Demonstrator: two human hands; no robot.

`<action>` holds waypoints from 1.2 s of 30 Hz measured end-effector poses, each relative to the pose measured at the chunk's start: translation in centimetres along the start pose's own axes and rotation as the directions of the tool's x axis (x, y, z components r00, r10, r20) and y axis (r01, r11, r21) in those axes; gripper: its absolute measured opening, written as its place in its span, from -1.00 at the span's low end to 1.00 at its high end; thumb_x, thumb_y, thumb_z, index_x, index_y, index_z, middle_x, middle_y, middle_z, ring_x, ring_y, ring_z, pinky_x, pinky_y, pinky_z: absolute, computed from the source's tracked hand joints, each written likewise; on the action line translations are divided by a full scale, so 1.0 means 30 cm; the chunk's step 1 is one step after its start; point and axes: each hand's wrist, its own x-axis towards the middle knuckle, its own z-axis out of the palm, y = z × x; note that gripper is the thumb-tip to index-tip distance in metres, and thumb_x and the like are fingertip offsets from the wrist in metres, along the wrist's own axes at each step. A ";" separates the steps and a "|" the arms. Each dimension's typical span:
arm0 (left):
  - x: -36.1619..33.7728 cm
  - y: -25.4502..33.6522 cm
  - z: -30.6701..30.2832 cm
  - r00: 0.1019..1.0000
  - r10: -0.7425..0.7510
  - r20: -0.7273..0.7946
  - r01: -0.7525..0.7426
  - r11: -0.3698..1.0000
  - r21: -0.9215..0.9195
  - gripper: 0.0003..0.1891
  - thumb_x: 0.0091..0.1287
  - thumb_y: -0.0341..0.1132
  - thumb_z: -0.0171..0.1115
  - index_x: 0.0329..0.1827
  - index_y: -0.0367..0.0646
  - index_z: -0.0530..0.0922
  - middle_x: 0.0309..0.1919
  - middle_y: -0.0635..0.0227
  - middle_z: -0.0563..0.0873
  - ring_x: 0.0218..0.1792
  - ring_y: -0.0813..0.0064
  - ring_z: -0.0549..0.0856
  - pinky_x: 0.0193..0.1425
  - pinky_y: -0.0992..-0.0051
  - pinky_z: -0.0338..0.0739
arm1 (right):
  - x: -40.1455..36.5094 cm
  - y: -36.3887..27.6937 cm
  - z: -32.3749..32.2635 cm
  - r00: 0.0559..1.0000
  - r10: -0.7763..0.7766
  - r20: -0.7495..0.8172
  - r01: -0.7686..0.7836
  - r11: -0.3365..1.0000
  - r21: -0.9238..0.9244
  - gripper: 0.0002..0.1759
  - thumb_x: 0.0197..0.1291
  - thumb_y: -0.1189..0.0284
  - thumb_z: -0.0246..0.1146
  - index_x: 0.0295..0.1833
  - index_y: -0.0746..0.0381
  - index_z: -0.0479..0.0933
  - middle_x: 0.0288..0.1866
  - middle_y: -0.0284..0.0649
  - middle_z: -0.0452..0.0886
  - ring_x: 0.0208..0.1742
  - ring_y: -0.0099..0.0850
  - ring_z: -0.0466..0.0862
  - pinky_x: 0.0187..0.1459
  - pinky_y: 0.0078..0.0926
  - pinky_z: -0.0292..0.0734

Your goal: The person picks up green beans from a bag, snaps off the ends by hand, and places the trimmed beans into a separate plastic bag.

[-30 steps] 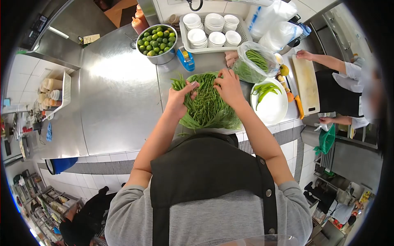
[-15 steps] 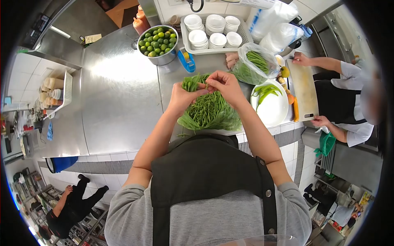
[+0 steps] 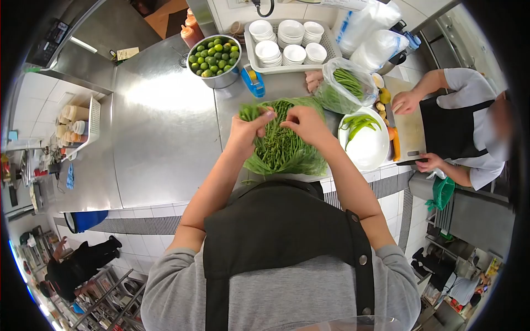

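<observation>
A bunch of green beans [image 3: 250, 112] is gripped in my left hand [image 3: 245, 132], its fingers wrapped round the stems. My right hand [image 3: 306, 126] is closed in a pinch above the pile, a little apart from my left; what its fingertips hold is too small to make out. Under both hands an open green plastic bag [image 3: 316, 164] lies on the counter, filled with thin green beans and small cut pieces [image 3: 279, 146].
Beyond are a steel pot of limes [image 3: 212, 80], a blue tape dispenser [image 3: 254, 83] and a tray [image 3: 301, 67] of white bowls. Rightward sit a bean bag [image 3: 337, 96], a white plate [image 3: 367, 146] with green chillies, and a co-worker at a cutting board [image 3: 406, 129].
My hands have moved apart; the right has come down over the pile. The co-worker's upper hand has moved in over the cutting board. A person at the lower left has shifted.
</observation>
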 end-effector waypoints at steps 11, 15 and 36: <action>0.006 0.014 -0.003 0.945 0.271 -0.183 -0.303 0.935 -0.184 -0.78 0.41 -0.45 0.40 0.06 -0.29 0.64 -0.17 0.28 0.77 -0.51 0.72 0.46 -0.44 0.64 0.32 | -0.067 -0.177 0.125 0.994 0.100 -0.035 -0.042 0.672 0.740 -0.80 0.39 0.37 0.37 -0.23 0.29 0.66 -0.33 -0.43 0.66 -0.36 -0.68 0.54 -0.32 -0.60 0.45; 0.016 -0.006 -0.016 0.928 0.272 -0.255 -0.332 0.915 -0.231 -0.81 0.35 -0.44 0.47 -0.06 -0.28 0.66 -0.21 0.28 0.79 -0.51 0.70 0.51 -0.42 0.62 0.39 | -0.078 -0.199 0.131 0.979 -0.075 -0.190 0.166 0.836 0.522 -0.88 0.27 0.47 0.40 -0.24 0.32 0.66 -0.36 -0.31 0.62 -0.36 -0.53 0.57 -0.28 -0.50 0.48; 0.000 -0.112 -0.027 0.998 -0.016 -0.052 0.002 0.967 -0.253 -0.75 0.29 -0.55 0.46 -0.19 -0.15 0.50 -0.23 0.24 0.75 -0.47 0.59 0.60 -0.41 0.60 0.46 | 0.186 0.131 0.157 0.878 0.076 -0.472 -0.106 0.994 -0.038 -0.81 0.20 0.51 0.32 -0.08 0.33 0.67 -0.21 0.12 0.73 -0.12 0.09 0.73 -0.07 -0.02 0.61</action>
